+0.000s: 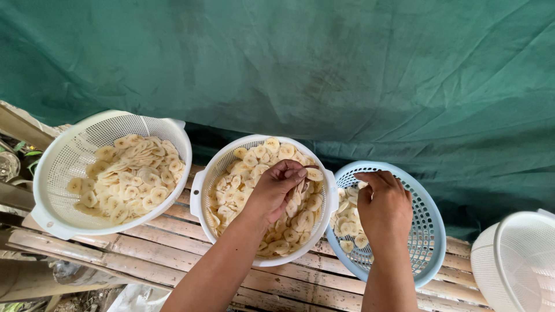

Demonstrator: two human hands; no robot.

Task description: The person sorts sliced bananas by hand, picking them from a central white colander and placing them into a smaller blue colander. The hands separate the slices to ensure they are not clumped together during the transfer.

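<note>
Two hands: left hand [276,190] fingers pinch banana slice [314,174] over white colander [203,184]; right hand [384,206] (grip hidden) in blue basket [430,231]

Four baskets are being counted on a slatted bench [173,245]: three white [63,167] [214,173] [514,260] and one blue [428,231]. Three are being seen filled with banana slices [130,176], too many to count. Two hands [277,188] [384,205] are being shown.

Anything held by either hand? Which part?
Left hand pinches a banana slice by its edge, over the middle white colander. Right hand is inside the blue colander; any hold there is hidden.
</note>
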